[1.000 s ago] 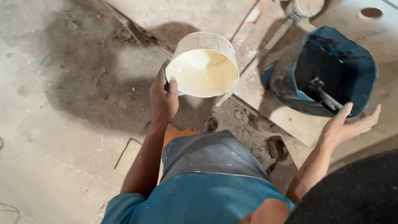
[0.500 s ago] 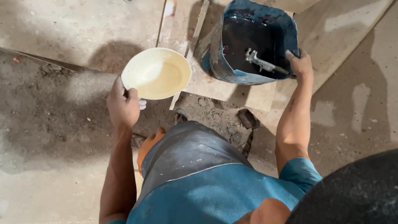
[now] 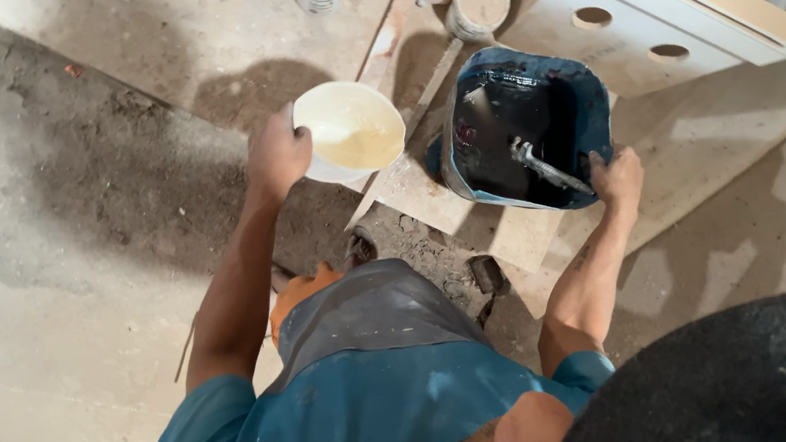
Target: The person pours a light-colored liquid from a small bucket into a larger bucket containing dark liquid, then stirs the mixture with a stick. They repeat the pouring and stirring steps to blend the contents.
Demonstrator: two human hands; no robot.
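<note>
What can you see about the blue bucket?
The blue bucket looks like soft, bent plastic, its rim squashed out of round. Inside it is black and smeared, and a metal tool lies slanted in it. It sits on a pale board on the dusty floor, slightly tilted. The right hand grips its near rim. The white tub in the left hand is just beside it.

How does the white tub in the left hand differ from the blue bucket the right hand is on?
The white tub is round and pale, with cream liquid inside; the blue bucket is squarish, larger and dark inside, with a metal tool in it. The left hand holds the white tub up by its rim; the right hand grips the blue bucket's rim as it sits on boards. Both are open-topped.
</note>
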